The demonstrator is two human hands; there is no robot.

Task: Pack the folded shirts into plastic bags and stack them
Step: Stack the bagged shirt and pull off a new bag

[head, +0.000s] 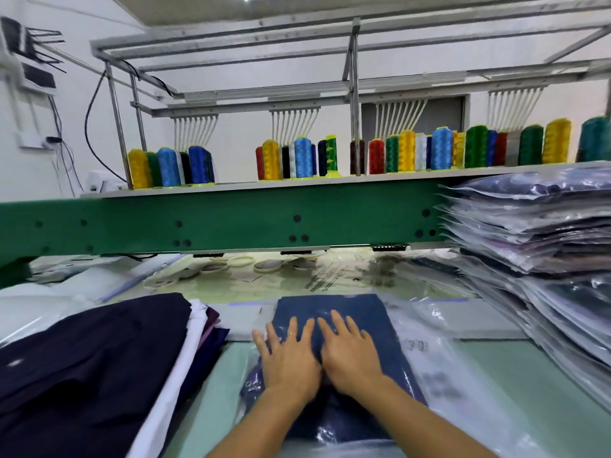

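Tall stack of bagged shirts [542, 246] far right, unbagged pile [89, 358] left; left hand [291, 358] and right hand [350, 352], side by side, fingers flat, press blue shirt [363, 312] in its plastic bag [429, 352].

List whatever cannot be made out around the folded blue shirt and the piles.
Head view:
- Folded blue shirt in clear plastic: middle covered by the left hand and right hand lying flat on it.
- Tall stack of bagged shirts: cut by the right edge, count unclear.
- Dark navy cloth pile: cut by the left and bottom edges.
- Black print on the loose clear bag: blurred, unreadable.
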